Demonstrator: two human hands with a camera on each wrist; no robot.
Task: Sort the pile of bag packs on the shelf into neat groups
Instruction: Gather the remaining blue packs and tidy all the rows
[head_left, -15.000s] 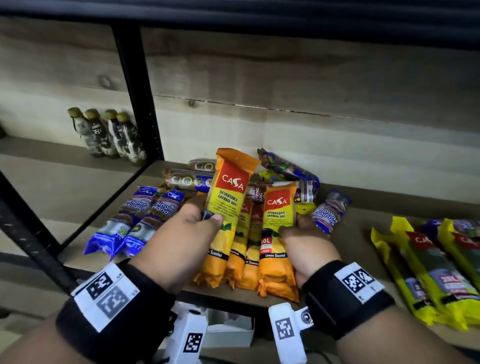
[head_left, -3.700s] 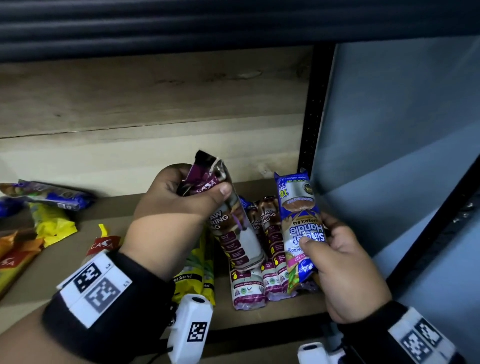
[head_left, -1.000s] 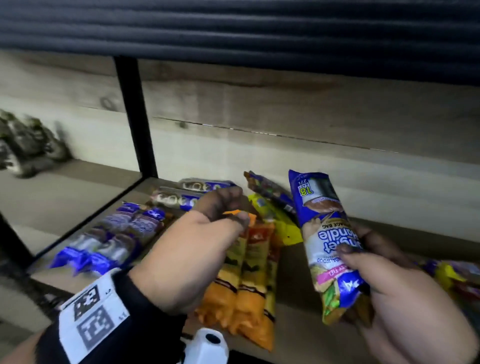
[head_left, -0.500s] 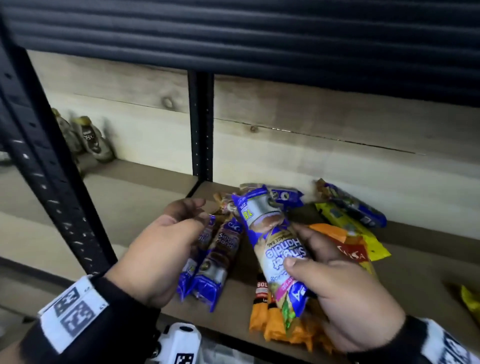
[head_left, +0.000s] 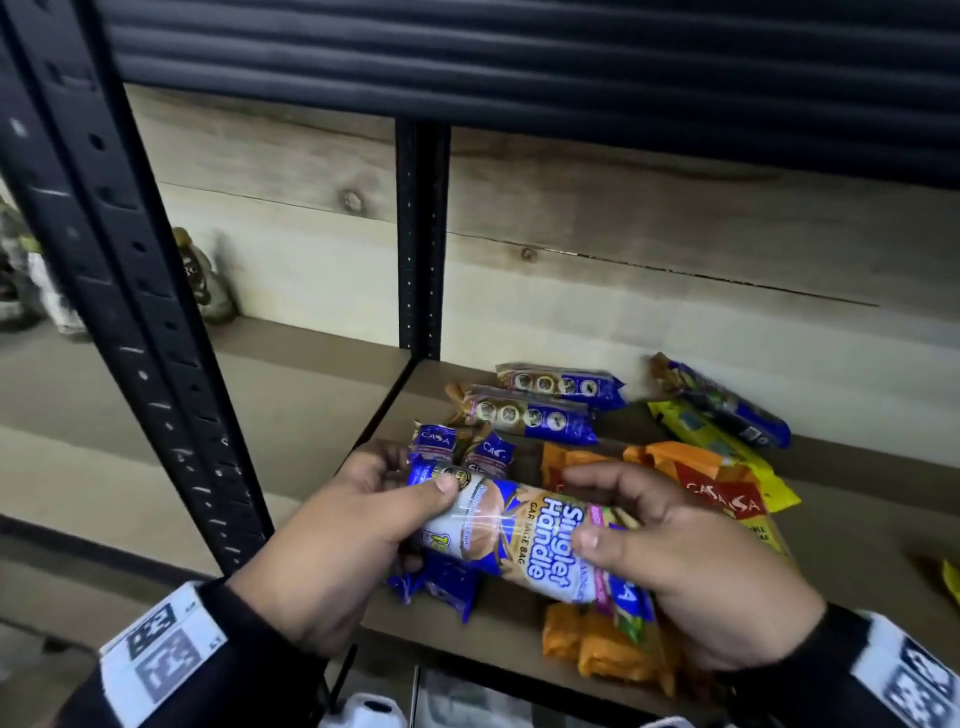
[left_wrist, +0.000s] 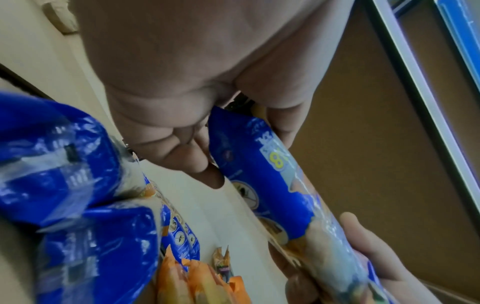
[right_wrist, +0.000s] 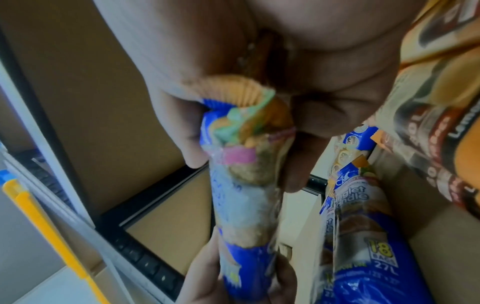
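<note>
I hold a blue "Singlet Handle" garbage bag pack (head_left: 524, 535) crosswise just above the shelf's front left. My left hand (head_left: 421, 483) grips its left end, thumb on top. My right hand (head_left: 587, 506) grips its right end. The wrist views show the same pack (left_wrist: 259, 170) (right_wrist: 244, 205) with fingers curled round it. Beneath it lie two matching blue packs (head_left: 441, 447) side by side. Orange packs (head_left: 717, 493) lie to the right, partly hidden by my right hand.
Two more blue packs (head_left: 535, 415) lie crosswise at the back, with a yellow pack (head_left: 696, 426) and another blue pack (head_left: 727, 405) further right. Black uprights (head_left: 130, 291) (head_left: 421, 239) bound the shelf board (head_left: 857, 545). Bottles (head_left: 208, 280) stand on the neighbouring shelf.
The blue pack has turned from pointing away from me to lying crosswise and lower. My left hand, which held nothing half a second ago, now grips its left end.
</note>
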